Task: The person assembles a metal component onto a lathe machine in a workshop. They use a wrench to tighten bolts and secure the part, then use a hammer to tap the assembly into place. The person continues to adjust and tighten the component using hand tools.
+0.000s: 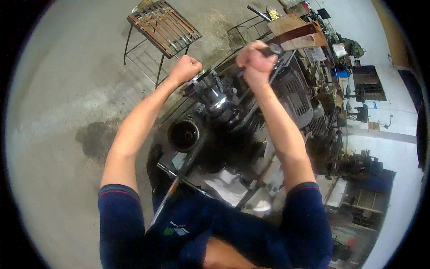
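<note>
My left hand (185, 69) is closed in a fist at the left side of a dark, oily machine (217, 101). What lies inside its fingers is hidden. My right hand (257, 62), smeared by motion, is closed at the machine's far right. A dark round knob (274, 48) shows at its thumb side, seemingly in its grip. Between my hands, nearer to me, is a shiny metal cylindrical part (217, 99) of the machine. A round, dark metal pot-like part (184, 135) sits closer to me on the left.
A metal stand (165, 28) bearing several long rods stands far left on the concrete floor (67, 89). A long bar (172, 190) slants toward my body. Ribbed motor housings (293, 96) are on the right. A wooden box (298, 33) lies beyond my right hand.
</note>
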A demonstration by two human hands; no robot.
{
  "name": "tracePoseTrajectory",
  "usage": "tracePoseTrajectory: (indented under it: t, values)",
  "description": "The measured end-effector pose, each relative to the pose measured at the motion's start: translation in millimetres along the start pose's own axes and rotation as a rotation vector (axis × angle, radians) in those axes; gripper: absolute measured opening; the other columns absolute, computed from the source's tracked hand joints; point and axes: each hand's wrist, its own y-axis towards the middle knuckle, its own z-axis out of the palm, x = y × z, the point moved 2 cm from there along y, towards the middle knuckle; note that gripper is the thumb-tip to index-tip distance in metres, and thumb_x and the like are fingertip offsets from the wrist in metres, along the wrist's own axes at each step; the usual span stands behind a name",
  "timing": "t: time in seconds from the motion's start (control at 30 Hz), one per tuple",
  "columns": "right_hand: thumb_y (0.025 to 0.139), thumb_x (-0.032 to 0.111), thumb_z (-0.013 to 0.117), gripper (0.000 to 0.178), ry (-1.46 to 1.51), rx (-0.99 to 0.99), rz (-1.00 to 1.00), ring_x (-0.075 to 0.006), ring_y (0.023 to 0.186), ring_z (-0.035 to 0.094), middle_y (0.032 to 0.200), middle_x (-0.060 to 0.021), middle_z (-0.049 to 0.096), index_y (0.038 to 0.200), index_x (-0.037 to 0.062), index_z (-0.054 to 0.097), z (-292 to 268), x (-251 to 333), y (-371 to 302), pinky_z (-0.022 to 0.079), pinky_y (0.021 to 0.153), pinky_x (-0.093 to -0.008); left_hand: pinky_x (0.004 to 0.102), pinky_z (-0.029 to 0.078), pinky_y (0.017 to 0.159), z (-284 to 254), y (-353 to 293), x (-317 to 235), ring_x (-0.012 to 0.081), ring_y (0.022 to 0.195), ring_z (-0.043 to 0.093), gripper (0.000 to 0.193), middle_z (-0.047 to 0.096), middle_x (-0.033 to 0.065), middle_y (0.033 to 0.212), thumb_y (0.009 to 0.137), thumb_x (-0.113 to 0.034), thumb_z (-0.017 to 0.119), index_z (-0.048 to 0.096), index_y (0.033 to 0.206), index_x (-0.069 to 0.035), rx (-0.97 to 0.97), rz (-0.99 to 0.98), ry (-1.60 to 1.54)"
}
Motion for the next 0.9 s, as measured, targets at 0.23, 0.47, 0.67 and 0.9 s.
tracePoseTrajectory:
  t: [0.23, 0.47, 0.67, 0.9]
  values:
    - [0.081, 0.009, 0.054, 0.009, -0.215, -0.166, 0.223, -0.0144, 0.044, 0.044, 0.06, 0.001, 0.047, 0.072, 0.0085, 0.052, -31.5, -34.3, -20.6, 0.038, 0.043, -0.0289, 0.0367, 0.041, 0.055, 20.9, 12.5, 14.6, 0.0171, 0.054, 0.048, 0.031, 0.045, 0.0194, 0.056, 0.071, -0.024, 0.05, 0.051, 0.067, 0.007, 0.043, 0.051, 0.088]
    - [0.077, 0.014, 0.044, 0.021, 0.049, -0.557, 0.105, -0.0125, 0.046, 0.03, 0.054, -0.0001, 0.031, 0.059, 0.0123, 0.035, -175.1, 172.9, -71.6, 0.029, 0.045, -0.0291, 0.0288, 0.042, 0.083, -2.0, 0.4, 44.0, 0.015, 0.095, 0.055, 0.04, 0.06, 0.0045, 0.104, 0.086, -0.033, 0.055, 0.059, 0.11, -0.001, 0.024, -0.142, -0.511]
    - [0.08, 0.011, 0.049, 0.023, -0.042, -1.296, 0.01, -0.0138, 0.045, 0.03, 0.053, 0.0004, 0.029, 0.06, 0.0113, 0.038, -435.3, 233.1, -269.8, 0.027, 0.042, -0.0303, 0.0379, 0.045, 0.086, 23.7, -26.2, 19.9, 0.0212, 0.101, 0.056, 0.046, 0.057, 0.0062, 0.114, 0.087, -0.038, 0.051, 0.051, 0.121, -0.008, 0.147, -0.343, -0.809]
    - [0.076, 0.009, 0.057, 0.012, -0.128, -1.892, 0.074, -0.0234, 0.036, 0.043, 0.051, -0.01, 0.047, 0.069, -0.0008, 0.055, -585.3, 109.2, -433.2, 0.037, 0.035, -0.0394, 0.0403, 0.046, 0.089, 23.5, -35.1, -11.6, 0.0248, 0.104, 0.055, 0.04, 0.056, 0.0103, 0.117, 0.093, -0.029, 0.037, 0.048, 0.123, -0.007, 0.058, -0.455, -0.795]
